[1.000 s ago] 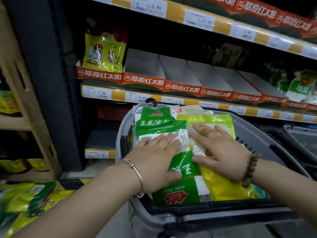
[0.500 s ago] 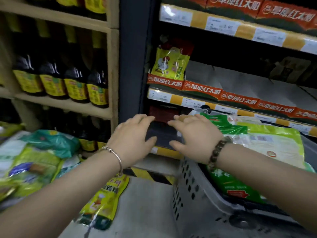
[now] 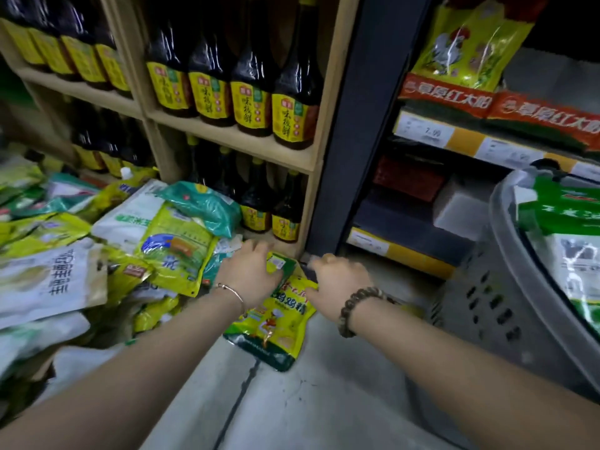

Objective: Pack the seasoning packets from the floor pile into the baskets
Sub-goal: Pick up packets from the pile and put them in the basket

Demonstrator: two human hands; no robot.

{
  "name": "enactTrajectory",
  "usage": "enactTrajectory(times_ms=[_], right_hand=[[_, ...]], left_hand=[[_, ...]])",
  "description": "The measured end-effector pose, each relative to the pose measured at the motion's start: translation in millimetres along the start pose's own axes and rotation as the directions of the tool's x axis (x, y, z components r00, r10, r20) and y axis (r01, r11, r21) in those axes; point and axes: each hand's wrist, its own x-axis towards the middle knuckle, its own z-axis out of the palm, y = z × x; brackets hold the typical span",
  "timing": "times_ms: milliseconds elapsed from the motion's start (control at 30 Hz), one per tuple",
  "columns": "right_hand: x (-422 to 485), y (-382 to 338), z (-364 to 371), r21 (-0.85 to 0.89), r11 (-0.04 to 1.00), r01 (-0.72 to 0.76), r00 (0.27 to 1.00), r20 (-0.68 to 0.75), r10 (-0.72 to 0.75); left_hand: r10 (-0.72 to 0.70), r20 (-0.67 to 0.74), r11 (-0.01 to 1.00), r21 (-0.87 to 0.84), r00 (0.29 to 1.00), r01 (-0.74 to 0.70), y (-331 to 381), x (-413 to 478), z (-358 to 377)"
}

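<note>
A yellow-green seasoning packet (image 3: 276, 323) lies on the grey floor at the edge of the pile of packets (image 3: 97, 254). My left hand (image 3: 250, 271) is on the packet's top left corner, fingers curled over it, and the corner is bent up. My right hand (image 3: 337, 277) is at the packet's upper right edge, its thumb touching it; its fingertips are hidden. The grey basket (image 3: 487, 287) stands at the right with green and white packets (image 3: 565, 222) inside.
A wooden shelf (image 3: 233, 141) of dark sauce bottles stands right behind the pile. A dark metal post (image 3: 344, 125) separates it from a store shelf with price tags (image 3: 454, 138) and a yellow chicken-print bag. Bare concrete floor (image 3: 324, 401) lies in front.
My view swung left and down from the basket to the floor pile. Both hands left the packets in the basket and moved down onto the yellow-green packet on the floor.
</note>
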Motion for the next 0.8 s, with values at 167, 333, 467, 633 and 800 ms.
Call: enactTrajectory(times_ms=[167, 333, 467, 633, 800], right_hand=[[31.5, 9.4, 90.2, 0.359, 0.867, -0.346, 0.914, 0.340, 0.224], [60.2, 11.7, 145.9, 0.559, 0.366, -0.744, 0.666, 0.579, 0.471], [71.3, 5.6, 177.2, 0.592, 0.140, -0.794, 0.540, 0.580, 0.610], [80.6, 2.4, 198.1, 0.618, -0.042, -0.785, 0.452, 0.618, 0.643], [83.9, 1.6, 203.5, 0.746, -0.096, -0.659, 0.532, 0.553, 0.641]], left_hand=[[-0.138, 0.135, 0.983, -0.107, 0.981, 0.153, -37.3, 3.9, 45.9], [-0.189, 0.201, 0.959, -0.171, 0.961, 0.224, -62.1, 7.2, 86.4], [-0.233, 0.233, 0.934, -0.219, 0.944, 0.284, -83.7, 6.6, 111.2], [-0.270, 0.294, 0.923, -0.194, 0.917, 0.334, -107.4, -0.3, 129.5], [-0.187, 0.379, 0.934, -0.218, 0.906, 0.284, -113.4, -7.2, 136.1]])
